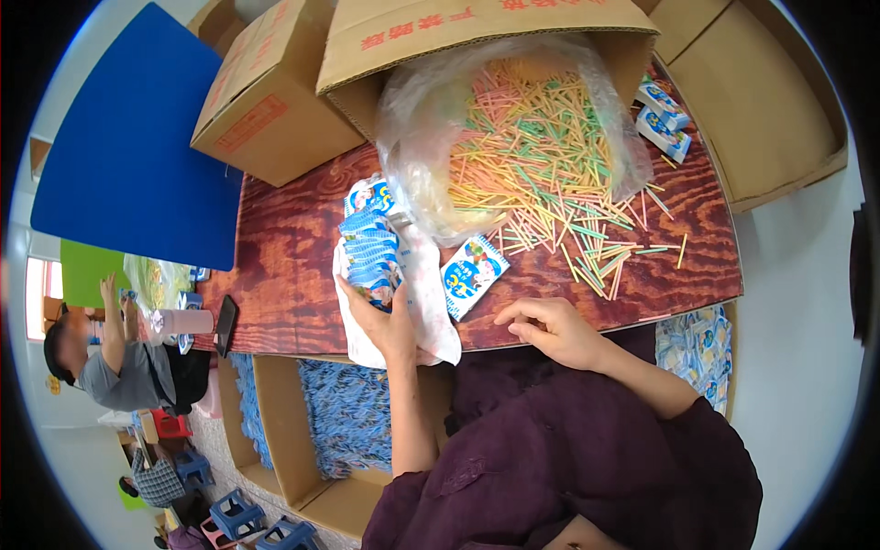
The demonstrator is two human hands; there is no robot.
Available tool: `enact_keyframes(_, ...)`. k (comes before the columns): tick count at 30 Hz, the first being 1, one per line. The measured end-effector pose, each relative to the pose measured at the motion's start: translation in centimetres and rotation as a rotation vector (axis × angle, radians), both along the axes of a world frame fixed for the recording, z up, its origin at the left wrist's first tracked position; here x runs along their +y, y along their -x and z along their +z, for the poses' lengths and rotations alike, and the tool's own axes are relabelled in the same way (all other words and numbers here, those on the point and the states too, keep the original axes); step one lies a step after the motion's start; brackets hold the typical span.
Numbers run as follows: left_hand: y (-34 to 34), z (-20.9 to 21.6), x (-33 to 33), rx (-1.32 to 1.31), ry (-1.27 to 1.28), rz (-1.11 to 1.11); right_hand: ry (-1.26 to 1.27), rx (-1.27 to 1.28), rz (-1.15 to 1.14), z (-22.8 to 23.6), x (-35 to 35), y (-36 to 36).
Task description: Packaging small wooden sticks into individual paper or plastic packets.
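Observation:
My left hand (387,325) is wrapped round the near end of a stack of small blue-and-white packets (371,252). The stack rests on a white cloth with pink marks (423,293). Above the table's near edge is my right hand (555,328), its fingers loosely curled together and nothing visible in them. Between the hands lies a single flat blue-and-white packet (472,275). Beyond it, thin pink, yellow and green sticks (541,137) spill from a clear plastic bag (417,174) inside a tipped cardboard box (486,26).
Another carton (275,101) stands back left beside a blue panel (142,137). More packets (665,128) lie at the right. A phone (226,321) and pink bottle (183,321) are at the left. Below, a box (284,449) holds blue packets. Another person (128,367) sits at far left.

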State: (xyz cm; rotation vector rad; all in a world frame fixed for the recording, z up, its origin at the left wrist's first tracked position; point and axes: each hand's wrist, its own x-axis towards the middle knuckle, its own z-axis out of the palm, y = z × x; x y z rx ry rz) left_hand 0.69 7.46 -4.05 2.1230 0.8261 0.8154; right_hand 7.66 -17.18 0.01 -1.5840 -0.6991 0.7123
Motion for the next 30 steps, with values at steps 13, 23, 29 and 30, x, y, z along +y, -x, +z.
enact_keyframes(13,-0.2,18.6,-12.1,-0.315,0.628,-2.063,0.026,-0.107,-0.13,-2.5,-0.1,-2.2)
enact_keyframes(23,-2.2,16.9,-11.2,-0.235,0.522,-2.042,0.034,-0.006,-0.18,-3.7,-0.9,-2.4)
enact_keyframes(29,-2.2,4.6,-7.3,0.215,-0.194,-0.679,-0.004,0.023,-0.163,-4.2,-0.7,-3.3)
enact_keyframes(30,-2.1,3.6,-7.0,0.209,-0.335,-0.643,0.006,0.031,-0.171,-4.1,-0.6,-3.3)
